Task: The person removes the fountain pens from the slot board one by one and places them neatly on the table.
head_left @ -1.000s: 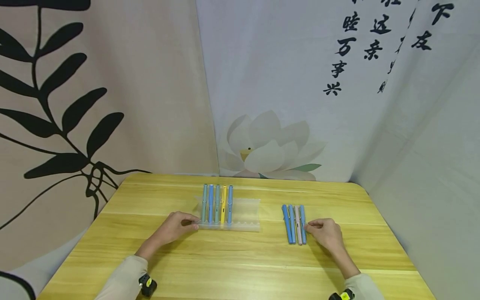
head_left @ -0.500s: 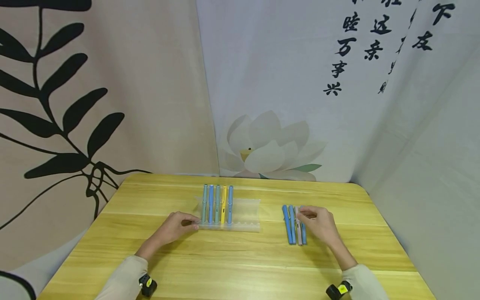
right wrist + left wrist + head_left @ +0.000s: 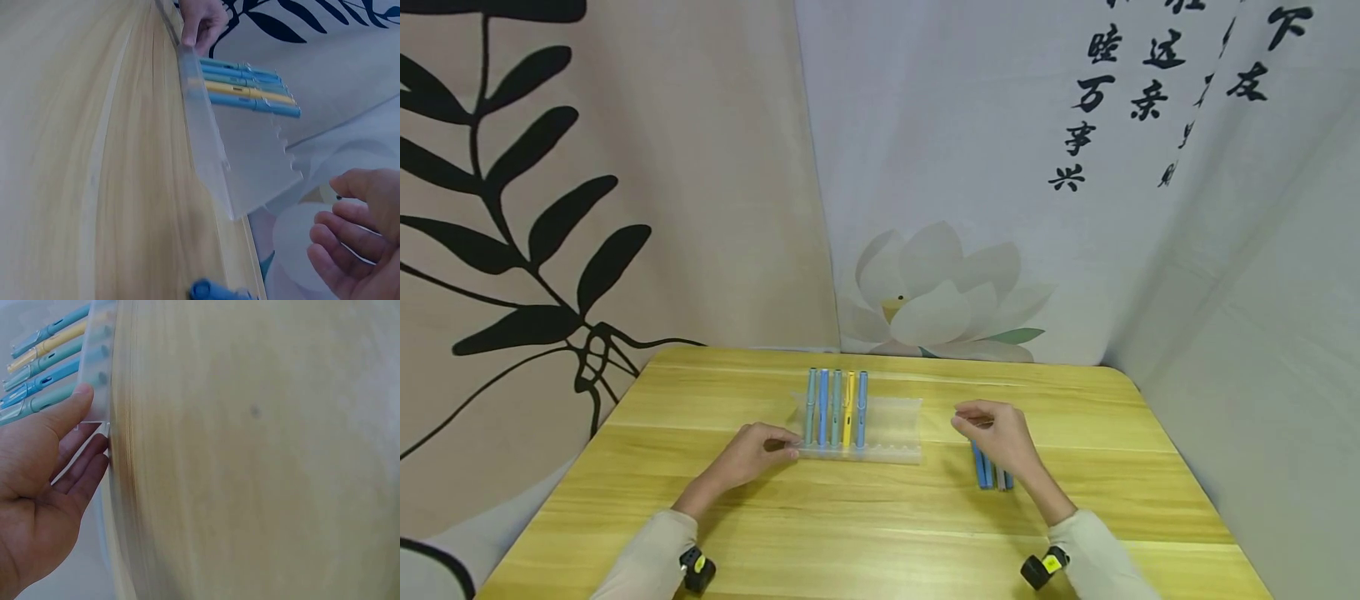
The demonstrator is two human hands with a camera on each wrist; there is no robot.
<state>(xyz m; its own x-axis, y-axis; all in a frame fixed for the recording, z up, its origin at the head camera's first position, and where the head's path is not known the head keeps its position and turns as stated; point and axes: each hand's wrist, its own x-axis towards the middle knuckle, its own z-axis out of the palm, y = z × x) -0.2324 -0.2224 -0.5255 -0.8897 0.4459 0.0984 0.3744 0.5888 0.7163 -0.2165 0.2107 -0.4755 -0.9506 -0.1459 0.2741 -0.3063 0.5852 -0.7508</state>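
Observation:
A clear plastic pen rack [image 3: 895,427] stands on the table. In its left part lean several pens side by side: blue and green ones and a yellow pen [image 3: 848,408]. My left hand [image 3: 747,457] pinches the rack's left end, the thumb [image 3: 78,403] on the front lip and other fingers below it. To the right of the rack, my right hand [image 3: 1000,433] hovers with relaxed fingers and holds nothing, as the right wrist view shows. It partly covers a row of loose pens [image 3: 982,471], blue with a greyish pink one, lying on the table.
The wooden table [image 3: 880,533] carries rack and pens. Behind it hangs a cloth backdrop [image 3: 737,167] with printed leaves, a lotus and writing. Both wrists wear small black cameras. The rack's right half [image 3: 250,156] shows bare notches.
My right hand has moved left and a little up, from beside the loose pens, across them, to the side nearer the rack. The left hand and the rack have stayed in place.

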